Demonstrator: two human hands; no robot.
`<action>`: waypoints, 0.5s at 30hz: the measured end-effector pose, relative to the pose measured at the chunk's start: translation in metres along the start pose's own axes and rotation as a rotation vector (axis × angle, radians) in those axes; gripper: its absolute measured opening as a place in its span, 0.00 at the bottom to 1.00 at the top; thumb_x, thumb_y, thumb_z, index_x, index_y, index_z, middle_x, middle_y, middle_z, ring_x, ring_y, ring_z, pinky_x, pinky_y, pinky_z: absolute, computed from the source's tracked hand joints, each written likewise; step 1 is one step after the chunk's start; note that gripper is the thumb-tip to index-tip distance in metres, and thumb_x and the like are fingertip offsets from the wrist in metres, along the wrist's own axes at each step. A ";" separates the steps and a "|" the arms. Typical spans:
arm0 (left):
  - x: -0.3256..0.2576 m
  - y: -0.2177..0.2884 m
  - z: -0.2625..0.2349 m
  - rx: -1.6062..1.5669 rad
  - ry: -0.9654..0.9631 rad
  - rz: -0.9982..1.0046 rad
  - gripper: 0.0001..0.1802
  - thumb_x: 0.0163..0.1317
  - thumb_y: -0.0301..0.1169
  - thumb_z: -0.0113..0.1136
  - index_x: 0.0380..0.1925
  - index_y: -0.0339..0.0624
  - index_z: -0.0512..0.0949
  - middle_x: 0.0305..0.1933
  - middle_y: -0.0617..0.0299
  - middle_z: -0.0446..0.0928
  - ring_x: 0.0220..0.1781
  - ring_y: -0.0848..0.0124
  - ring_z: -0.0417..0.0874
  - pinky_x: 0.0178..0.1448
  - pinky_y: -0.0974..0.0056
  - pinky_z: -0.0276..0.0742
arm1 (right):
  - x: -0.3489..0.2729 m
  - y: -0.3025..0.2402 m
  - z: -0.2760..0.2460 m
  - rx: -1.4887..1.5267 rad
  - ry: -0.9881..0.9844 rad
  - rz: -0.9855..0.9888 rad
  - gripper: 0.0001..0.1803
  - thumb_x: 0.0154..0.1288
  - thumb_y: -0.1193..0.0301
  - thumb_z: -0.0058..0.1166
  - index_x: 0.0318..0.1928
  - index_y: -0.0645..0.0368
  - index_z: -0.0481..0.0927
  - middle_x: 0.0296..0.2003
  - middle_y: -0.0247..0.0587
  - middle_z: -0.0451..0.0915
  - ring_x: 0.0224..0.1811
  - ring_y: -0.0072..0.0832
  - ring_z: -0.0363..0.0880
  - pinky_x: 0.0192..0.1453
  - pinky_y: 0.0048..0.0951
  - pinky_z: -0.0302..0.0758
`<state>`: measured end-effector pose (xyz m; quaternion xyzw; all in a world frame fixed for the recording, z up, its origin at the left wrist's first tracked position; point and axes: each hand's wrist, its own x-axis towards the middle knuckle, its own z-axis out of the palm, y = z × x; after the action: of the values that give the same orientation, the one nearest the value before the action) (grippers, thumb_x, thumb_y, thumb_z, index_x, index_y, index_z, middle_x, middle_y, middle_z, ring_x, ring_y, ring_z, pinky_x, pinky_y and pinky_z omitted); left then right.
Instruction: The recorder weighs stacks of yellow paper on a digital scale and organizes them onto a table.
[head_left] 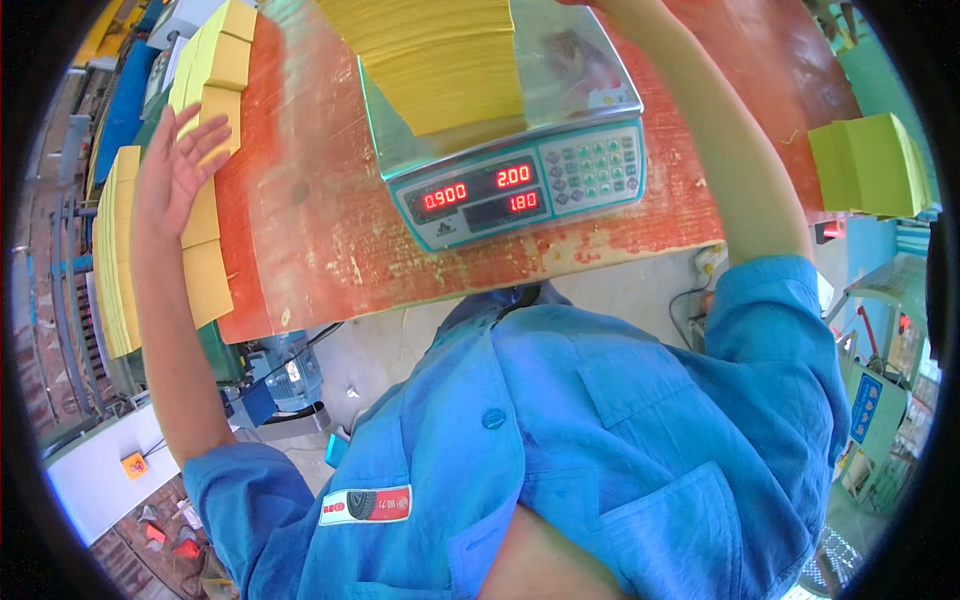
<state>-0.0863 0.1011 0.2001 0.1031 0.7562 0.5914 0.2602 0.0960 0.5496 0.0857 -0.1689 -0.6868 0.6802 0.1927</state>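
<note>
A tall stack of yellow paper sheets [440, 70] stands on the metal pan of a digital weighing scale [590, 165], whose red display is lit. My left hand [180, 175] is raised at the left with its fingers spread and nothing in it. It hovers over or beside the rows of yellow paper bundles [205, 265] along the table's left side; whether it touches them I cannot tell. At the top edge, beyond the scale's right side, my right hand [615, 6] is mostly cut off. Its fingers are largely out of sight.
The scale rests on a worn red table [310, 240], close to its near edge. Another yellow-green paper stack [870, 165] sits at the table's right side. Machinery with a blue motor [288, 372] is below left. A cable [685, 310] hangs under the table.
</note>
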 end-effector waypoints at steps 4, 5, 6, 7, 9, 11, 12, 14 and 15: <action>0.035 0.070 0.066 -0.074 -0.132 0.111 0.35 0.74 0.50 0.47 0.67 0.31 0.59 0.62 0.42 0.72 0.61 0.58 0.77 0.61 0.58 0.78 | 0.053 0.019 0.006 0.105 0.107 -0.097 0.28 0.71 0.51 0.51 0.57 0.63 0.76 0.49 0.49 0.80 0.51 0.39 0.79 0.49 0.40 0.77; 0.043 0.087 0.095 -0.050 -0.155 0.152 0.37 0.73 0.51 0.49 0.68 0.30 0.59 0.63 0.42 0.72 0.60 0.59 0.78 0.60 0.58 0.79 | 0.063 0.036 0.005 0.195 0.007 -0.182 0.32 0.71 0.48 0.49 0.60 0.63 0.73 0.54 0.51 0.78 0.55 0.41 0.76 0.54 0.43 0.74; 0.046 0.095 0.092 -0.017 -0.114 0.175 0.38 0.72 0.51 0.50 0.68 0.29 0.58 0.63 0.42 0.71 0.60 0.60 0.79 0.60 0.58 0.79 | 0.047 0.027 0.053 0.305 -0.014 0.009 0.31 0.74 0.49 0.46 0.64 0.62 0.71 0.58 0.49 0.76 0.60 0.38 0.73 0.62 0.42 0.70; 0.061 0.111 0.113 -0.011 -0.157 0.210 0.38 0.72 0.51 0.50 0.68 0.29 0.58 0.63 0.42 0.71 0.60 0.60 0.79 0.60 0.58 0.79 | 0.056 0.026 0.064 0.195 0.198 0.140 0.33 0.69 0.44 0.47 0.53 0.63 0.80 0.42 0.41 0.83 0.43 0.29 0.78 0.50 0.35 0.73; 0.081 0.126 0.105 0.145 -0.306 0.075 0.38 0.70 0.52 0.53 0.65 0.29 0.63 0.61 0.46 0.75 0.56 0.66 0.81 0.57 0.61 0.81 | 0.016 -0.002 0.106 0.214 0.101 0.071 0.33 0.73 0.42 0.41 0.55 0.60 0.79 0.47 0.38 0.81 0.46 0.28 0.76 0.52 0.33 0.71; 0.077 0.132 0.146 0.268 -0.647 0.110 0.35 0.69 0.51 0.56 0.61 0.30 0.69 0.55 0.52 0.80 0.53 0.72 0.83 0.53 0.65 0.82 | -0.001 0.009 0.092 0.280 0.115 -0.069 0.34 0.71 0.40 0.42 0.52 0.58 0.80 0.44 0.36 0.81 0.43 0.26 0.74 0.50 0.33 0.70; 0.069 0.129 0.152 0.342 -0.625 0.070 0.32 0.70 0.50 0.56 0.59 0.31 0.71 0.53 0.54 0.81 0.52 0.73 0.83 0.53 0.65 0.82 | -0.012 0.010 0.088 0.207 0.089 -0.078 0.32 0.72 0.41 0.42 0.52 0.59 0.80 0.44 0.36 0.82 0.43 0.25 0.74 0.51 0.33 0.70; 0.049 0.128 0.150 0.421 -0.668 -0.007 0.28 0.70 0.47 0.56 0.58 0.34 0.73 0.52 0.56 0.82 0.52 0.73 0.83 0.54 0.66 0.81 | -0.053 -0.001 0.081 0.084 0.013 -0.109 0.30 0.74 0.46 0.41 0.52 0.62 0.79 0.46 0.38 0.81 0.45 0.25 0.75 0.53 0.32 0.71; 0.045 0.130 0.136 0.425 -0.726 -0.044 0.27 0.70 0.46 0.56 0.59 0.35 0.73 0.54 0.56 0.81 0.53 0.73 0.83 0.55 0.65 0.81 | -0.075 -0.009 0.083 0.032 -0.045 -0.137 0.29 0.76 0.48 0.40 0.53 0.64 0.77 0.48 0.40 0.81 0.46 0.26 0.75 0.55 0.32 0.71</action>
<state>-0.0735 0.2727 0.2884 0.3398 0.7227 0.3420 0.4952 0.1202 0.4404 0.0916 -0.1033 -0.6899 0.6799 0.2261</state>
